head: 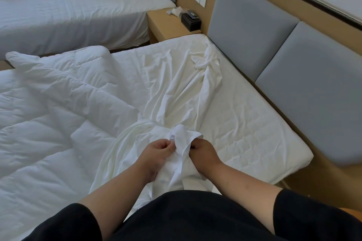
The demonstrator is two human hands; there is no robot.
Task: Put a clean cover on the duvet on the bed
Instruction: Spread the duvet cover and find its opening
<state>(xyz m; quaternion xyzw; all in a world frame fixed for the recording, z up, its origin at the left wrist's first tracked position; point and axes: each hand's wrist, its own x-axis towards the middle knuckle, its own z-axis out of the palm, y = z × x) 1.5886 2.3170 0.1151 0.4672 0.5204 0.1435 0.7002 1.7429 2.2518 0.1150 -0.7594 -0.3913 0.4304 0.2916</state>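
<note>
Both hands work at the near edge of the bed (254, 123), close to the person's body. The left hand (156, 152) has its fingers curled round a bunched fold of the white cover (180, 88), and the right hand (203, 152) pinches the same bunch from the other side, so each grip is closed on cloth, with a small peak of fabric standing up between them. From the hands the cover runs in a long creased band across the bed toward its far edge and the head end, lying loose on the bare quilted mattress. The duvet (58, 103), white and puffy with stitched squares, lies crumpled over the foot half of the bed, its near side touching the cover. A grey padded headboard (254, 35) stands along the head end. Beyond the far head corner is a wooden nightstand (166, 23) carrying a dark tissue box (191, 20) and a small white item I cannot make out. A second bed (68, 15) with white bedding stands further off, past the nightstand.
</note>
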